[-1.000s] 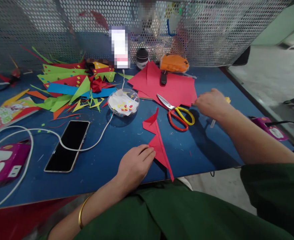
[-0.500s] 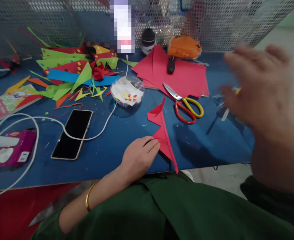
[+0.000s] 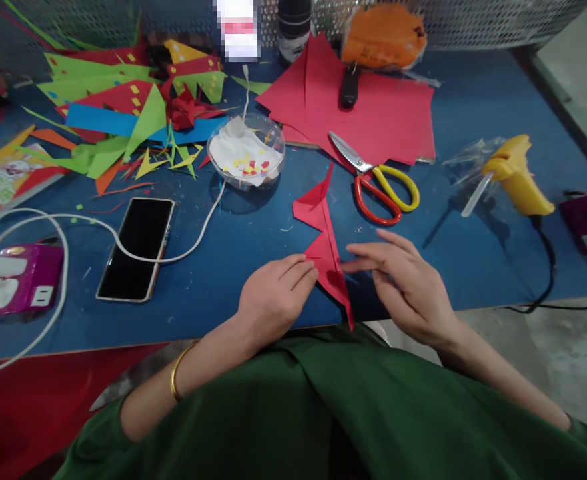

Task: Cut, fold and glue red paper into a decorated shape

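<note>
A folded red paper shape [image 3: 326, 244] with a notched left side lies near the table's front edge. My left hand [image 3: 274, 293] is closed on its left edge, fingertips pinching the paper. My right hand [image 3: 407, 283] is open on the other side, fingers stretched toward the paper's right edge; whether they touch it I cannot tell. Scissors [image 3: 373, 180] with one red and one yellow handle lie just beyond my right hand, blades resting partly on a stack of red paper sheets [image 3: 393, 123]. A black object [image 3: 349, 87] sits on that stack.
On the right stands a yellow glue gun [image 3: 518, 175] with its cord off the edge. A clear bowl [image 3: 276, 157] holds tiny paper bits. Left are a phone [image 3: 136, 250] under a white cable [image 3: 186, 272], a purple box [image 3: 18, 280] and colourful paper cut-outs [image 3: 108, 123].
My right hand has come down from its raised place at the right to beside the red paper. The glue gun now shows fully. My view has tilted slightly; my left hand stays on the paper.
</note>
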### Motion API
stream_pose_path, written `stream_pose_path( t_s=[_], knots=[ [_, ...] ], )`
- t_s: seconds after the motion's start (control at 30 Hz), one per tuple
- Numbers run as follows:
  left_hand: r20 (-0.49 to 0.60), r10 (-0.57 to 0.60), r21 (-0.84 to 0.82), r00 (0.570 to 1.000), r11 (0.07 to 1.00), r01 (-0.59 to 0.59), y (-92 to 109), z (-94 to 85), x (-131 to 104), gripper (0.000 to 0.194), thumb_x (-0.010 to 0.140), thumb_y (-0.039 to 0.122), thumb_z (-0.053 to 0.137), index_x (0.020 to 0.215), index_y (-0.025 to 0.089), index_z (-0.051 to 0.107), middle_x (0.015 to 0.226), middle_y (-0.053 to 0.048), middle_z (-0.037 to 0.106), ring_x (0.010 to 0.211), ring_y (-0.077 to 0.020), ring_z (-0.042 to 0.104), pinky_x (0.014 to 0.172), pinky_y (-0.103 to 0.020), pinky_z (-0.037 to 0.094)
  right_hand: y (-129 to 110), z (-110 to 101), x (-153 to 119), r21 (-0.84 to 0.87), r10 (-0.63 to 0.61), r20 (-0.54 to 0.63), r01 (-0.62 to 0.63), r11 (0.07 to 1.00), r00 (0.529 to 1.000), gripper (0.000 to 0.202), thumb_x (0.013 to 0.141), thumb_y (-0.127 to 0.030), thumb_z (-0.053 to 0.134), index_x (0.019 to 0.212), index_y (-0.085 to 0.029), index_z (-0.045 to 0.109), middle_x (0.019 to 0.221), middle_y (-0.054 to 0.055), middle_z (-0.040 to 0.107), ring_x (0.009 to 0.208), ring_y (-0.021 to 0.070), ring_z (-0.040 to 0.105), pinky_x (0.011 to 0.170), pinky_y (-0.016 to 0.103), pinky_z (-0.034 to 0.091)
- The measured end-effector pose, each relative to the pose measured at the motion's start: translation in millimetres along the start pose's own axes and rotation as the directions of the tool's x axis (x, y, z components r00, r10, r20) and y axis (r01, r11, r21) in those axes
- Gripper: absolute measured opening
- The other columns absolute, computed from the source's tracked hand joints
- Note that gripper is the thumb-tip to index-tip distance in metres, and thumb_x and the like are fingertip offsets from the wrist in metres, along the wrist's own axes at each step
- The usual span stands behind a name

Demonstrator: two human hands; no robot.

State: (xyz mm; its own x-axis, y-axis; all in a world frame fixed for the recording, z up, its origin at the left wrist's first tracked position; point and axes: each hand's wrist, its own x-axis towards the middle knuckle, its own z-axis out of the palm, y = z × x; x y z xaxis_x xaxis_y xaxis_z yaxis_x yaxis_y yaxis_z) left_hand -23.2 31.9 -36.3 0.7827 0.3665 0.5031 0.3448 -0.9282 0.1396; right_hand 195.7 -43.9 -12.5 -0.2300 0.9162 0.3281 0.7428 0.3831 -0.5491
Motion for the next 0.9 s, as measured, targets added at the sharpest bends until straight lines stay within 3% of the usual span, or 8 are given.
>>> stream_pose_path(
  t_s=[0.13, 0.2, 0.27, 0.33, 0.43, 0.6, 0.8, 0.9],
  knots=[
    [-0.005, -0.002, 0.003, 1.0, 1.0, 0.002, 0, 0.5, 0, 0.016, 0.093, 0.01, 0.058, 0.104, 0.007, 0.071, 0.106, -0.011, 0.078, 0.1, -0.0249, 0.073, 0.086, -0.036, 0.061, -1, 0, 0, 0.027, -0.084, 0.085, 0.082, 0.996, 0.993, 0.045, 0.088, -0.008, 0.045, 0.13, -0.014, 0.058, 0.118, 0.011, 0.074, 0.121, 0.0253, 0.064, 0.114, 0.054, 0.039],
    [-0.024, -0.012, -0.011, 1.0, 1.0, 0.012, 1, 0.0, 1, 0.014, 0.092, 0.009, 0.06, 0.102, 0.008, 0.07, 0.104, -0.01, 0.078, 0.1, -0.0244, 0.073, 0.086, -0.036, 0.06, 0, -2, -2, 0.126, -0.025, -0.059, 0.032, 0.991, 0.998, 0.043, 0.089, -0.005, 0.042, 0.124, -0.019, 0.062, 0.082, 0.001, 0.076, 0.099, 0.0198, 0.072, 0.113, 0.05, 0.042],
    [-0.044, -0.024, -0.026, 0.999, 0.999, 0.023, 1, -1.1, 1, 0.013, 0.092, 0.009, 0.061, 0.1, 0.009, 0.07, 0.101, -0.008, 0.079, 0.1, -0.0236, 0.073, 0.086, -0.035, 0.06, 1, -6, -4, 0.142, 0.1, -0.233, -0.068, 0.987, 0.967, 0.041, 0.09, -0.005, 0.042, 0.12, -0.023, 0.063, 0.068, -0.003, 0.07, 0.083, 0.0166, 0.072, 0.11, 0.046, 0.044],
    [-0.033, -0.03, -0.032, 0.999, 0.999, 0.029, 2, -2.5, 3, 0.013, 0.092, 0.011, 0.06, 0.1, 0.01, 0.071, 0.1, -0.008, 0.079, 0.099, -0.023, 0.073, 0.085, -0.034, 0.06, 3, -7, -6, 0.026, 0.097, -0.226, -0.094, 0.995, 0.969, 0.038, 0.091, -0.008, 0.046, 0.123, -0.021, 0.062, 0.091, 0.003, 0.076, 0.096, 0.0196, 0.071, 0.108, 0.045, 0.046],
    [0.022, -0.051, -0.036, 0.998, 0.998, 0.052, 2, -4.2, 7, 0.019, 0.093, 0.015, 0.057, 0.106, 0.011, 0.07, 0.107, -0.009, 0.078, 0.101, -0.0238, 0.072, 0.085, -0.037, 0.059, 5, 0, -8, -0.145, -0.072, 0.026, 0.075, 0.987, 0.997, 0.045, 0.091, -0.012, 0.047, 0.135, -0.013, 0.054, 0.13, 0.014, 0.068, 0.125, 0.0271, 0.061, 0.11, 0.049, 0.044],
    [0.166, 0.008, -0.013, 0.986, 1.0, -0.006, 3, -8.3, 11, 0.044, 0.088, 0.015, 0.054, 0.131, 0.007, 0.06, 0.131, -0.012, 0.069, 0.126, -0.0319, 0.06, 0.105, -0.05, 0.05, 8, 14, -13, -0.247, -0.133, 0.104, 0.155, 0.957, 0.986, 0.053, 0.088, -0.01, 0.045, 0.141, -0.008, 0.048, 0.132, 0.016, 0.066, 0.128, 0.0295, 0.059, 0.112, 0.053, 0.042],
    [-0.095, -0.028, 0.046, 0.995, 0.998, 0.032, 0, -22.7, 3, 0.028, 0.088, 0.02, 0.065, 0.115, 0.012, 0.068, 0.088, -0.004, 0.079, 0.085, -0.0185, 0.073, 0.103, -0.041, 0.05, 13, 11, -12, -0.105, -0.073, 0.078, 0.081, 0.991, 0.994, 0.051, 0.087, -0.005, 0.042, 0.136, -0.013, 0.051, 0.13, 0.013, 0.069, 0.125, 0.0245, 0.061, 0.109, 0.049, 0.046],
    [0.088, -0.016, 0.022, 0.996, 1.0, 0.014, -1, -20.0, 6, 0.024, 0.093, 0.024, 0.063, 0.114, 0.014, 0.069, 0.11, -0.007, 0.077, 0.108, -0.0234, 0.069, 0.102, -0.042, 0.051, 15, 11, -10, -0.035, -0.02, 0.038, 0.022, 0.999, 0.999, 0.048, 0.089, -0.004, 0.043, 0.134, -0.017, 0.053, 0.127, 0.011, 0.07, 0.122, 0.022, 0.063, 0.107, 0.046, 0.05]
  ],
)
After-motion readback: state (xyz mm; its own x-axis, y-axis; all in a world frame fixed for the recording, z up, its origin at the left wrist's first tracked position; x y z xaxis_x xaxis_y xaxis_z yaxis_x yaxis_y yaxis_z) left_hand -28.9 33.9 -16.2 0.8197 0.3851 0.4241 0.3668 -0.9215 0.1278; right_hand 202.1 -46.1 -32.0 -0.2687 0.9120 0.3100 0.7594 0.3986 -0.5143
